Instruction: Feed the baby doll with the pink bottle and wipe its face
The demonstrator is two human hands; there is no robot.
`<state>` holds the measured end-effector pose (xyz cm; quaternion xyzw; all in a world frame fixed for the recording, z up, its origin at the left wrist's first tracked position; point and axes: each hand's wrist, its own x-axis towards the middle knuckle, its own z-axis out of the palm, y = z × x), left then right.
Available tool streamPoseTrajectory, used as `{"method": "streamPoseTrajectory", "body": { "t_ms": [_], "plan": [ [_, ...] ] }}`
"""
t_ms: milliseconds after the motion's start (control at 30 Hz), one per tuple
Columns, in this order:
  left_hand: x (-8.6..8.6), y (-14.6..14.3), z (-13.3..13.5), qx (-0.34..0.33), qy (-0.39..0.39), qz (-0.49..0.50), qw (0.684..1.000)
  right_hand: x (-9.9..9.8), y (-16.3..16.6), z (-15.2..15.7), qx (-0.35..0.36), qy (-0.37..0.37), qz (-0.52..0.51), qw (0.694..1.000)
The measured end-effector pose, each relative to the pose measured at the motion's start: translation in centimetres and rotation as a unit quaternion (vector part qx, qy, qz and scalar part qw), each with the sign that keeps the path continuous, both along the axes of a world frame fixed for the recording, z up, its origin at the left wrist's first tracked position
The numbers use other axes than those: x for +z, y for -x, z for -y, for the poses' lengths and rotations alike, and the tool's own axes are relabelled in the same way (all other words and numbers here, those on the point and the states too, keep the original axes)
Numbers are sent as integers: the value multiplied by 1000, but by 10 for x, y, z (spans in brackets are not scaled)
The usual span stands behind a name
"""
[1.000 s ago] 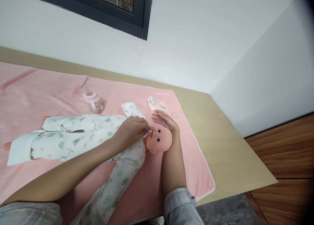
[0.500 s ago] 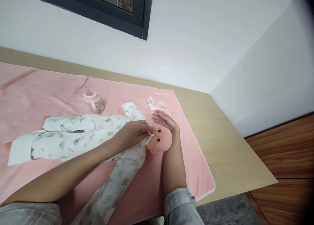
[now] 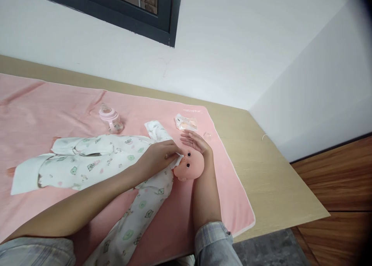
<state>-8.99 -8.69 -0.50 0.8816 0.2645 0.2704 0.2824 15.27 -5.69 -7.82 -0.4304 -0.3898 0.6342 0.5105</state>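
Your left hand (image 3: 155, 156) is pinched shut on a small white cloth (image 3: 176, 161), and that pinch presses the cloth against the lower face of the baby doll (image 3: 188, 166), right at the mouth side of the head. Your right hand (image 3: 197, 143) lies on the far side of the doll's head from the pinch, fingers loosely extended and flat, cupping the crown and touching it without closing round anything; your right forearm runs back towards you just beside the head. The doll lies on its back, its head just past your left fingertips and its body stretching away behind your left wrist, dressed in a white sleepsuit (image 3: 95, 159) printed with small green and pink figures; one leg of the suit trails towards you beneath your left forearm. Everything rests on a pink blanket (image 3: 43, 107) spread over a pale wooden table (image 3: 270, 181). Beyond the pinch, on the far side of your right hand, a small clear packet (image 3: 186, 123) lies on the blanket, near but apart from your fingertips. Further off, behind your left wrist and past the sleepsuit, a pink baby bottle (image 3: 110, 119) lies on the blanket, well apart from both hands.
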Motion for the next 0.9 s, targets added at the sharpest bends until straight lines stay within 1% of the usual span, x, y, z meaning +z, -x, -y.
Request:
{"method": "streamPoseTrajectory", "body": {
  "t_ms": [100, 333, 467, 567, 667, 733, 833, 900],
  "plan": [
    [2, 0, 0, 13, 1, -17, 1000, -2, -2, -1, 4, -1, -2, 1000],
    [14, 10, -10, 80, 22, -23, 996, -8, -6, -4, 0, -7, -3, 1000],
    [18, 20, -22, 73, -5, -17, 997, -6, -9, -3, 11, -19, 15, 1000],
    [20, 24, -28, 73, -16, -19, 997, 1, -15, 2, 19, -43, 23, 999],
    [23, 27, -29, 88, -17, -30, 996, 17, -19, 10, 16, -84, 24, 996],
    [25, 28, -28, 99, -17, -38, 994, 33, -20, 17, 19, -115, 46, 992],
    [29, 30, -26, 116, -12, -46, 992, 66, -13, 31, 53, -157, 123, 978],
    [30, 31, -26, 125, -6, -49, 991, 90, -2, 42, 90, -178, 189, 962]
  ]
}}
